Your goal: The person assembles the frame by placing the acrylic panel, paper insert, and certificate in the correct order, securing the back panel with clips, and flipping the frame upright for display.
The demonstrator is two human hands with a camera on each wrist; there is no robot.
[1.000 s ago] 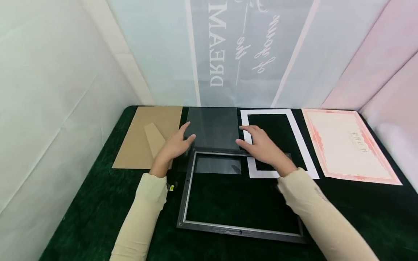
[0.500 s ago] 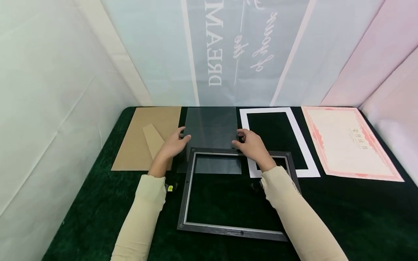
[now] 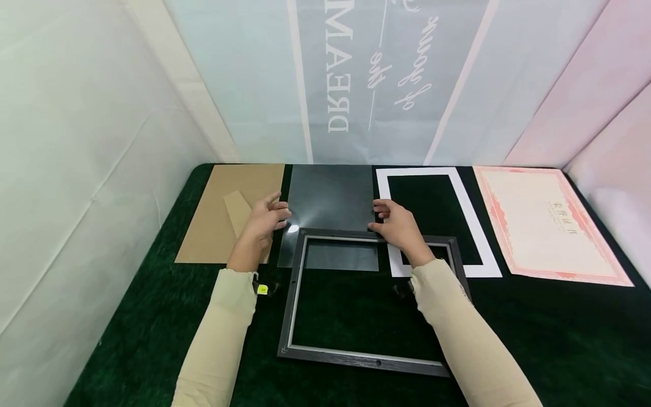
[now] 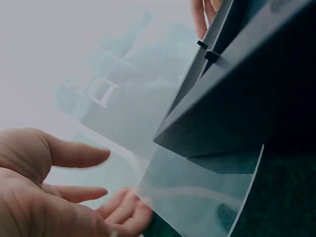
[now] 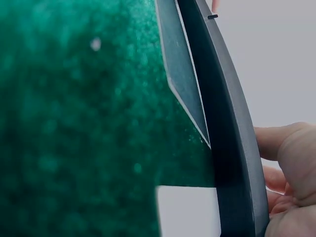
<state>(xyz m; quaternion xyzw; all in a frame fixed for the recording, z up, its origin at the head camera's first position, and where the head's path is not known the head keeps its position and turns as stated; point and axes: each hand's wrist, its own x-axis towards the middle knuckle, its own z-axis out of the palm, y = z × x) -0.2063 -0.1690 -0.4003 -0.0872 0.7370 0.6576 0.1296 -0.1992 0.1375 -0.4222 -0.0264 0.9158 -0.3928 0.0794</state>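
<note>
A clear sheet (image 3: 333, 195) lies at the back of the table, its near end under the dark picture frame (image 3: 356, 360). My left hand (image 3: 261, 223) is at the sheet's left edge. In the left wrist view, lower fingertips (image 4: 129, 210) of that hand touch the sheet's edge, while the thumb (image 4: 81, 154) stands apart from it. My right hand (image 3: 402, 226) is at the sheet's right edge, thumb and fingers spread along it, just beyond the frame's far bar. In the right wrist view the frame (image 5: 239, 138) partly hides this hand (image 5: 298, 173).
A brown backing board (image 3: 203, 226) with a stand leg (image 3: 237, 209) lies left. To the right are a white mat border (image 3: 470, 226) and a pink-edged certificate (image 3: 539, 220). Green cloth (image 3: 152, 316) covers the table, with a printed curtain (image 3: 407, 130) behind.
My right hand has moved left to the sheet's right edge. The left hand's fingers have drawn closer together at the left edge, where a bright glint now shows on the sheet.
</note>
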